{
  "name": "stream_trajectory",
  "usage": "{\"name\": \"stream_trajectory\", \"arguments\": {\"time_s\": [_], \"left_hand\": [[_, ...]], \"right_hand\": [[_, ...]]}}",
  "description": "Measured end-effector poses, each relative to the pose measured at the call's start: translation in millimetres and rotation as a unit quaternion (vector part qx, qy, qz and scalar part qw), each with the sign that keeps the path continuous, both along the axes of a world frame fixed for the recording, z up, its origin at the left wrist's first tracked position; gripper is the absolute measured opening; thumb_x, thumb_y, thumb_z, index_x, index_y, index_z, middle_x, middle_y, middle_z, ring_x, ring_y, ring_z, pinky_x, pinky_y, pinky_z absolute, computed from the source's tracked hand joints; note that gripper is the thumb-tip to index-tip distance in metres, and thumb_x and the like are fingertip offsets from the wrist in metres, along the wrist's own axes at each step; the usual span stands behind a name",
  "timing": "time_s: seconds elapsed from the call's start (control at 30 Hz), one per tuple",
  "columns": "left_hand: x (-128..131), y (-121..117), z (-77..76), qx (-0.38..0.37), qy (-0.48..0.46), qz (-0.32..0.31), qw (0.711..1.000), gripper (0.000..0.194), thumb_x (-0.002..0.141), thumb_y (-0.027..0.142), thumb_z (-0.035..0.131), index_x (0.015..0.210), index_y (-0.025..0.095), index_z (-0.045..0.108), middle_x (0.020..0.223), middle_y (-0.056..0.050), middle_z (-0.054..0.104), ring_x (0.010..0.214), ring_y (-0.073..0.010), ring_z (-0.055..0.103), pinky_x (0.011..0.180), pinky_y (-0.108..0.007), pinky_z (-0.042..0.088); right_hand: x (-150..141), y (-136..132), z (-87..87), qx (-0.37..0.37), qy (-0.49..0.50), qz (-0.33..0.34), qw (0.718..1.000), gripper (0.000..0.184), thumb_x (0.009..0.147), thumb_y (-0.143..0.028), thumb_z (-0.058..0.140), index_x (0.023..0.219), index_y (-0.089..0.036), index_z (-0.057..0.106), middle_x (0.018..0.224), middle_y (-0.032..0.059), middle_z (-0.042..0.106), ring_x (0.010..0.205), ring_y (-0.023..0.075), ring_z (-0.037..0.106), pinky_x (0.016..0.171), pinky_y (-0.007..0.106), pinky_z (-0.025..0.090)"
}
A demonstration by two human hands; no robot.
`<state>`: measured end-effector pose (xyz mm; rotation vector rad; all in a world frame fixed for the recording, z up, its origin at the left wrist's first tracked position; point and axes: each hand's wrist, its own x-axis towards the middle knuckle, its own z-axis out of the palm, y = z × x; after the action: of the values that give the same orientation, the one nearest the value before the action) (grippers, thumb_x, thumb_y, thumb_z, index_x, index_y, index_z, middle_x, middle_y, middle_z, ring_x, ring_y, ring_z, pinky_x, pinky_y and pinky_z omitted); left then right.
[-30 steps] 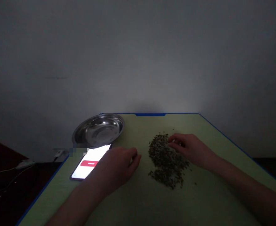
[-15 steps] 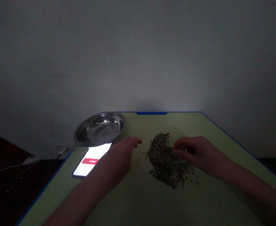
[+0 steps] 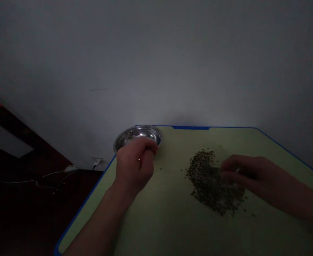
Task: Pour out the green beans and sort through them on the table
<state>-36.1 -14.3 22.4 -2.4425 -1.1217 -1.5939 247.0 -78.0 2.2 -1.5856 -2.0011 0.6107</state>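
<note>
A pile of small dark seeds or grains (image 3: 212, 185), too small to name surely, is spread on the light green table. At its right edge my right hand (image 3: 248, 174) has thumb and fingers drawn together over the pile, slightly blurred; what lies between them I cannot make out. My left hand (image 3: 135, 163) is closed, with fingers curled against the thumb, in front of a shallow steel bowl (image 3: 157, 133) and covering part of it. Whether it holds anything is hidden. No phone shows now; my left hand and forearm cover that area.
The table (image 3: 167, 220) has a blue edge and stands against a grey wall (image 3: 188, 71). A few stray grains lie around the pile. Left of the table, a power strip (image 3: 70, 168) with white cables lies near a wall socket (image 3: 97, 161). The room is dim.
My view has swung left. My left hand has gone from outstretched fingers beside the phone to closed in front of the bowl, and the lit phone is out of sight. My right hand stays at the pile.
</note>
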Motion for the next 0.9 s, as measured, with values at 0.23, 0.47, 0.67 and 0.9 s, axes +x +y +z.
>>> {"name": "stream_trajectory", "arguments": {"time_s": [0.23, 0.47, 0.67, 0.9], "left_hand": [[-5, 3, -2.2, 0.033, -0.025, 0.016, 0.999, 0.02, 0.072, 0.008, 0.039, 0.064, 0.019, 0.055, 0.056, 0.003, 0.059, 0.052, -0.0094, 0.056, 0.052, -0.022, 0.043], [-11, 12, -7.2, 0.031, -0.025, 0.021, 0.999, 0.02, 0.07, 0.008, 0.04, 0.063, 0.018, 0.056, 0.058, 0.002, 0.06, 0.054, -0.0106, 0.056, 0.052, -0.023, 0.042], [-12, 13, -7.3, 0.028, -0.02, 0.021, 0.999, 0.02, 0.07, 0.008, 0.04, 0.062, 0.018, 0.055, 0.058, 0.002, 0.061, 0.055, -0.0105, 0.056, 0.052, -0.022, 0.041], [-11, 11, -5.9, 0.017, 0.004, 0.026, 1.0, 0.021, 0.072, 0.009, 0.04, 0.06, 0.019, 0.055, 0.058, 0.002, 0.061, 0.055, -0.0104, 0.056, 0.053, -0.022, 0.039]], "right_hand": [[-47, 59, 30.7, 0.077, -0.068, 0.063, 0.993, 0.021, 0.081, -0.034, 0.055, 0.089, -0.024, 0.071, 0.071, 0.0021, 0.069, 0.057, 0.014, 0.057, 0.057, 0.028, 0.041], [-79, 120, 6.4, 0.054, -0.115, 0.085, 0.988, 0.02, 0.077, -0.023, 0.056, 0.084, -0.02, 0.075, 0.078, 0.0064, 0.072, 0.068, 0.0171, 0.062, 0.063, 0.029, 0.044], [-80, 131, -10.7, 0.03, -0.125, 0.093, 0.987, 0.022, 0.073, -0.02, 0.056, 0.082, -0.016, 0.076, 0.072, 0.0076, 0.073, 0.064, 0.0181, 0.063, 0.062, 0.029, 0.044], [-99, 123, -17.7, 0.029, -0.104, 0.138, 0.984, 0.023, 0.075, -0.021, 0.057, 0.087, -0.021, 0.076, 0.079, 0.0029, 0.073, 0.07, 0.0156, 0.061, 0.067, 0.027, 0.043]]}}
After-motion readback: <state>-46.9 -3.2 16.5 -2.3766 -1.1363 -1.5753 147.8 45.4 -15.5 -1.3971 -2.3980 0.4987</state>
